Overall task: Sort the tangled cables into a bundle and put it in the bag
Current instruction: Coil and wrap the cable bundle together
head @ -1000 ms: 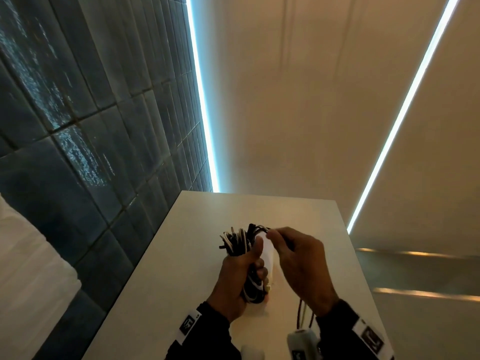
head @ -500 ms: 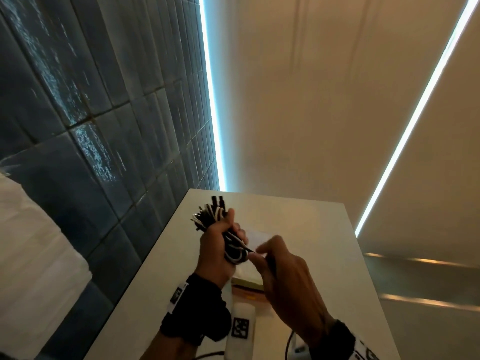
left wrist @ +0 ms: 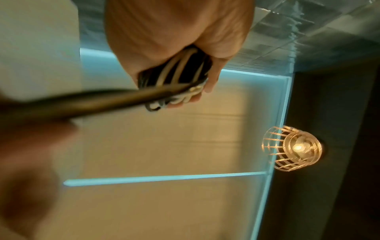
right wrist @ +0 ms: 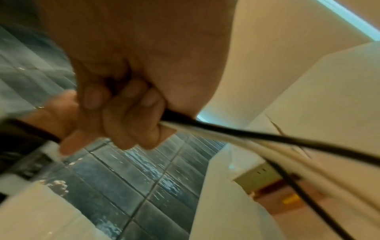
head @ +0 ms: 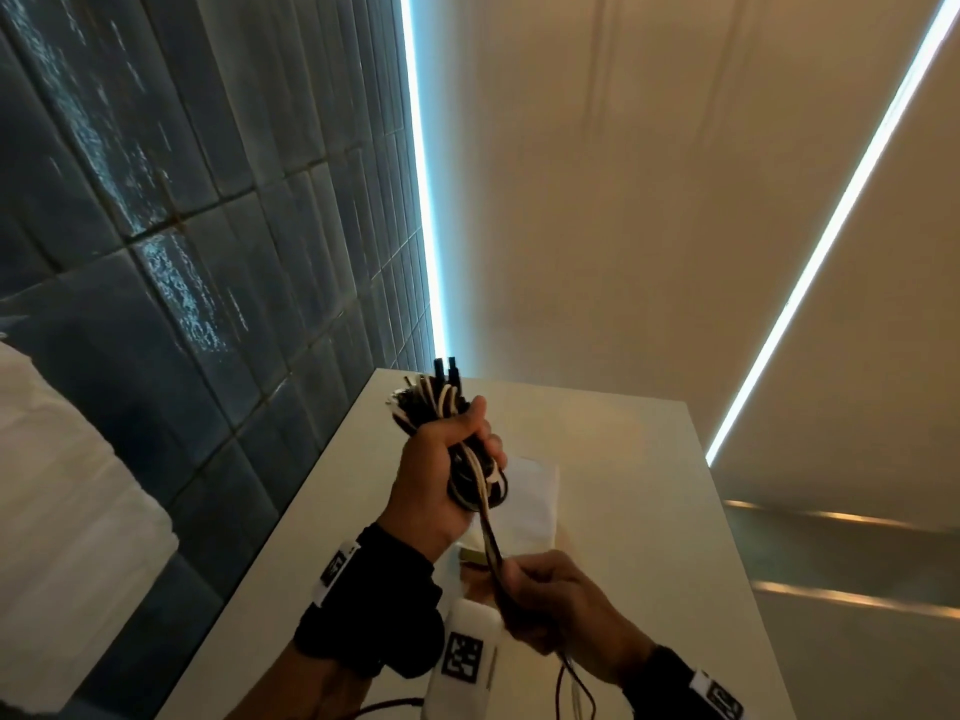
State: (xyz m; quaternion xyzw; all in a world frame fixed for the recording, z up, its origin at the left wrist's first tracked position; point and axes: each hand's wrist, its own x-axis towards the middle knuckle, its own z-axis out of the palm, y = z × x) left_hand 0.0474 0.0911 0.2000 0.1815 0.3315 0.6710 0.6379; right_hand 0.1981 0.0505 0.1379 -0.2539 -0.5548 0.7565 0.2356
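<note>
A white table (head: 613, 444) is set against the dark tiled wall (head: 208, 252) (its left edge alongside); a white bag (head: 530, 506) is laid on it, away from the wall.

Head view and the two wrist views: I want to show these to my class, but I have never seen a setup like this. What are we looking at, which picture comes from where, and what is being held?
There is no machine here: a person works with bare hands and wears three cameras. The large picture comes from a camera on the head, looking over both hands. The other two come from cameras strapped to each wrist, looking along the hand, so they are close and blurred.

The left hand grips a cable bundle of black and white cords, raised above a white table. The right hand, lower and nearer the person, has its fingers curled round the loose cable tails running down from the bundle.

A pale flat bag lies on the table under the hands. The wall on the left has dark tiles.
</note>
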